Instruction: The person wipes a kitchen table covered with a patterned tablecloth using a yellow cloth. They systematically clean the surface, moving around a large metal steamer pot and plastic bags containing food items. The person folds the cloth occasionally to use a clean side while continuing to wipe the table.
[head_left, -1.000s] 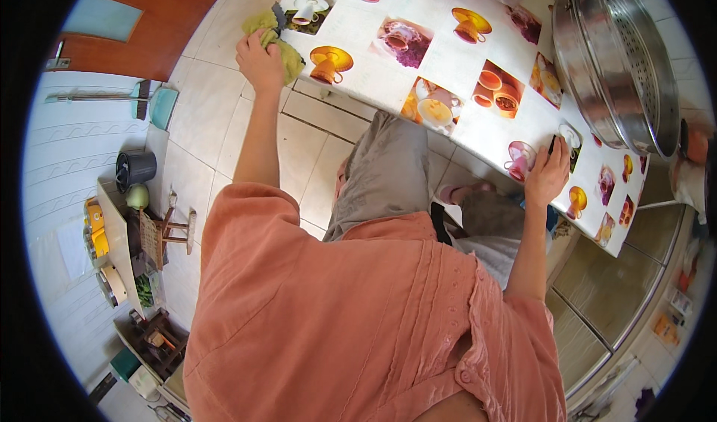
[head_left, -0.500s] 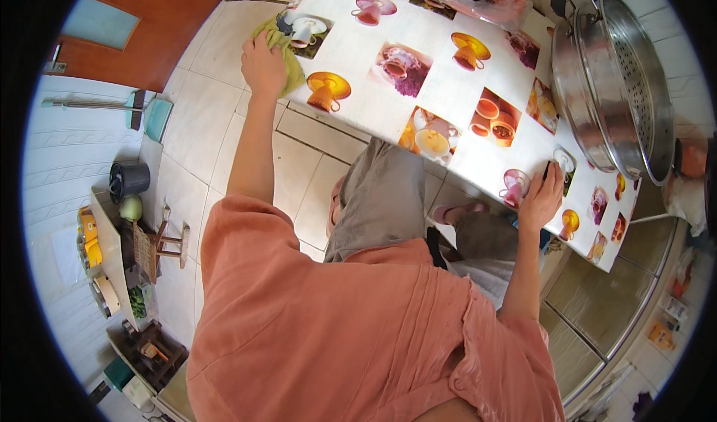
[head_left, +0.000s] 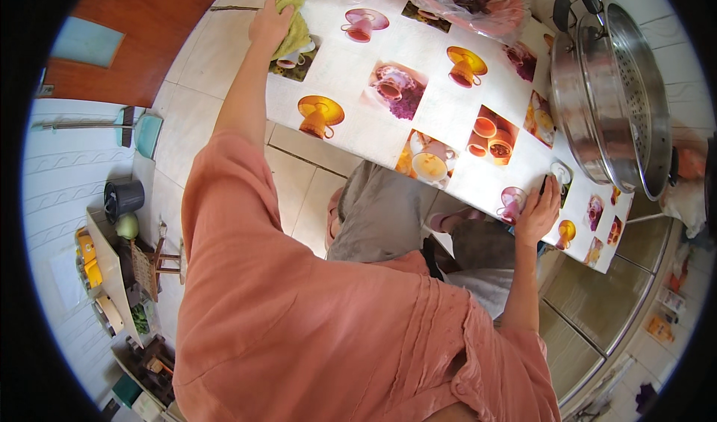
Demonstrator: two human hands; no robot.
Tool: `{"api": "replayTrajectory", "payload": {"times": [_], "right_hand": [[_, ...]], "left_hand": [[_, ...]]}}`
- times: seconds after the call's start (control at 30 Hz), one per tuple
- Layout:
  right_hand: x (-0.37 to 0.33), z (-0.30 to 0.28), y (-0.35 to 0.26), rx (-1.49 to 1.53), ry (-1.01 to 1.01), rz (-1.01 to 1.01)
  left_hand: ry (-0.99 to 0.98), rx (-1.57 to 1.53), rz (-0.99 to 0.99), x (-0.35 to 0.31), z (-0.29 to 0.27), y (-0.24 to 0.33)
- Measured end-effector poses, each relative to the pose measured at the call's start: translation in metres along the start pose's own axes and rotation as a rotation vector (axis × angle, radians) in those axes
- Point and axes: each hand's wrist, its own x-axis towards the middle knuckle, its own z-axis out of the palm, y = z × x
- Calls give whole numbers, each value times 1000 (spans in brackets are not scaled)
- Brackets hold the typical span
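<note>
Apparently, a wiping step in hand, judged from a yellow-green cloth (head_left: 293,30) under the left hand (head_left: 270,20) at the left edge of the table (head_left: 351,142). Position of the cloth: toward the far left corner, partly over a printed picture of a white cup, close against the edge and seemingly in contact with the top. Grip on the left: bent fingers closed on bunched folds; thumb hidden, hence no telling of its exact placement. Left arm almost straight, at long reach.

On the opposite side, a right hand (head_left: 539,213) laid at the near edge of the table, with fingers close together and pointed inward over the printed cover. At these fingertips, a small dark thing (head_left: 544,184), too little exposed for naming; cannot tell pinching from mere resting. Probable role, by inference: support for the leaning body.

Called for next, by judgement: a steady stroke back across the top, with even downward pressure and a secure hold on the loose folds near the edge. Also called for: care around the pinkish plastic bag (head_left: 508,11) with dark contents, at the far side of the table, and around the metal steamer (head_left: 597,116), near the right end, well apart from the cloth.
</note>
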Motion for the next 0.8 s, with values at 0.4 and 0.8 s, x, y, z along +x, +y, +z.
{"api": "replayTrajectory", "payload": {"times": [0.4,0.8], "right_hand": [[-2,1,0,-3,26,11],[-1,-2,-5,27,18,78]], "left_hand": [[256,161,110,-169,-47,-55],[197,54,543,-236,18,112]]}}
